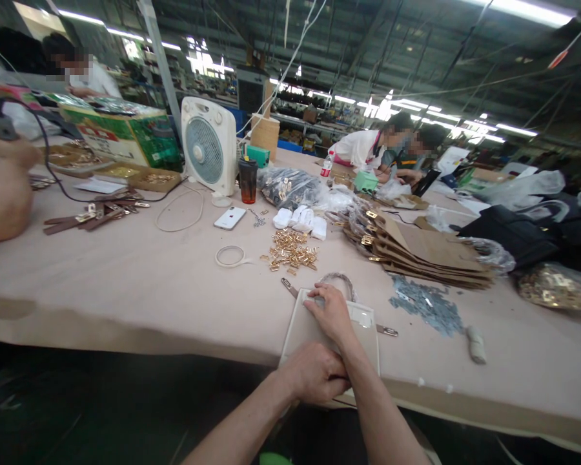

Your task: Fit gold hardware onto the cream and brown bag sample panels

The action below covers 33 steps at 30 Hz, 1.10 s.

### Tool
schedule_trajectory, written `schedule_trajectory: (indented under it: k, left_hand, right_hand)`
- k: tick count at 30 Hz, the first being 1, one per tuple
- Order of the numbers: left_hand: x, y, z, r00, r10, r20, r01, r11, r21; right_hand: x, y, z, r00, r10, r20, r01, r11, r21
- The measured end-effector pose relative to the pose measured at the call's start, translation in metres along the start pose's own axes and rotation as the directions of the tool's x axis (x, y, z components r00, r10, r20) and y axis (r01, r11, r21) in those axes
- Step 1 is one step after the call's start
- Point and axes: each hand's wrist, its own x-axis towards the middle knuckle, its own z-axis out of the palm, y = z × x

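A cream-coloured handbag [362,345] lies flat at the table's front edge. Its curved handle [347,281] points away from me, and brown straps with metal end plates stick out at its sides. My right hand [333,315] rests on the upper part of the bag, fingers stretched and slightly bent, touching its surface. Closer to me, my left hand [317,372] is closed in a fist over the lower part, partly beneath my right forearm. Whatever its fingers hold, if anything, is hidden. A small clear-looking patch [363,316] shows on the bag, right of my right hand.
Gold metal fittings [293,250] are heaped beyond the bag, beside a tape roll [230,256] and a phone [230,218]. Grey pieces [426,303] and stacked brown panels [426,252] lie right. A fan [209,147] and cup [248,181] stand behind. Other people work around the table.
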Motion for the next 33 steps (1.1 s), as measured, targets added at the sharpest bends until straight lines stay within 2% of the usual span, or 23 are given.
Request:
schedule_trajectory:
  k: [22,25,30,33]
  left_hand:
    - [0.0,0.002,-0.002,0.999,-0.017,0.033,0.016,0.999,0.046]
    - [0.001,0.004,-0.004,0.999,-0.024,0.038,0.022,0.999,0.037]
    - [-0.001,0.005,-0.002,0.999,-0.039,0.021,0.039,0.999,0.003]
    - [-0.002,0.005,-0.002,0.999,-0.047,0.017,0.047,0.999,0.002]
  right_hand:
    - [0.011,-0.013,-0.004,0.989,0.146,-0.006,-0.146,0.985,-0.096]
    - [0.01,-0.009,-0.004,0.995,0.104,-0.01,-0.105,0.991,-0.078]
    - [0.004,0.001,-0.005,0.999,-0.036,0.02,0.036,0.999,-0.023]
    - [0.0,0.004,-0.006,0.996,-0.085,-0.006,0.084,0.996,-0.018]
